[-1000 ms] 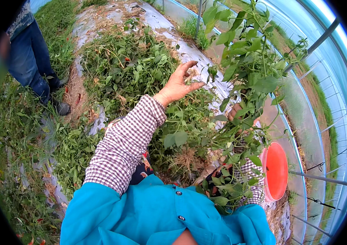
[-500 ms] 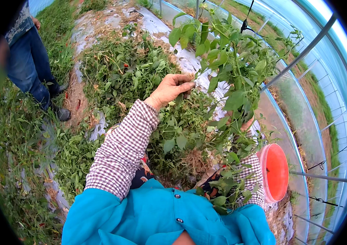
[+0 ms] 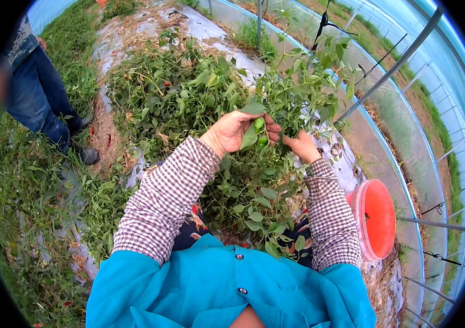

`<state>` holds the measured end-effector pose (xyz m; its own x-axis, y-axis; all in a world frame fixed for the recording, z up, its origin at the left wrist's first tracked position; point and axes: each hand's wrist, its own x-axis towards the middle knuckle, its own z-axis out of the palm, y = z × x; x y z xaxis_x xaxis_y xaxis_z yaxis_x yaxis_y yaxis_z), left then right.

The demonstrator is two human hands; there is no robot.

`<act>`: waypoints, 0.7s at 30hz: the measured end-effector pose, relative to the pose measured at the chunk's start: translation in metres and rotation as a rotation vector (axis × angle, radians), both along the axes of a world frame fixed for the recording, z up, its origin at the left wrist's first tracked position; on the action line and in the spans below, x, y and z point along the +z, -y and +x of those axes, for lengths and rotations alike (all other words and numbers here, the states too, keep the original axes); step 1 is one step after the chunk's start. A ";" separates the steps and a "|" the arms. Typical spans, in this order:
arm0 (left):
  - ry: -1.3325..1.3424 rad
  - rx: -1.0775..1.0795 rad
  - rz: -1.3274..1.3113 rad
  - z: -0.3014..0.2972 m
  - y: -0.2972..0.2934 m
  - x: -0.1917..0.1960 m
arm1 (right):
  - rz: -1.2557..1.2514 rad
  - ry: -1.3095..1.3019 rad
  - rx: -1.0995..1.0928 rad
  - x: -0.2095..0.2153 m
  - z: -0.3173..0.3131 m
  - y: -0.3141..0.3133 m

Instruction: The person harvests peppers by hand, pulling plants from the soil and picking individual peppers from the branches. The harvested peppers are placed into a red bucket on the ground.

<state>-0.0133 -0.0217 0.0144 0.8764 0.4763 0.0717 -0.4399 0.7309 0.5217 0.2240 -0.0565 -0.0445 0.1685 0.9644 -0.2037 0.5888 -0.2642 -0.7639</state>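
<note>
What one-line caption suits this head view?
Left hand cups green peppers amid leafy plants, right hand close by, red bucket beside the checked right sleeve.

This is a greenhouse: one curved, bluish translucent plastic wall (image 3: 459,158) at three o'clock, a grey metal pole (image 3: 391,63) at two, leafy green plants (image 3: 219,90) from eleven to one.

Upper left: 1 other person (image 3: 38,90) standing, partly cut off; patterned top, blue trousers, dark boots (image 3: 87,155). Green grass (image 3: 68,46) behind. Silvery ground sheeting (image 3: 205,24), wrinkled, at the upper middle. Right: curved translucent film wall (image 3: 385,131), blue-edged. 1 thick grey pole (image 3: 391,71) slants across it, upper right; 1 thinner bar (image 3: 440,225) lower down. Black tie (image 3: 324,22) near the top.
</note>
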 end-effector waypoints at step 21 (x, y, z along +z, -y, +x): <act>-0.254 0.325 0.060 0.024 0.008 -0.026 | 0.356 -0.320 0.335 0.055 -0.047 0.033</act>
<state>0.0111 -0.0297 -0.0115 0.6747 0.7324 -0.0912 -0.4943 0.5402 0.6811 0.1771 -0.0892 0.0102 -0.1738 0.9729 0.1524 0.3211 0.2023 -0.9252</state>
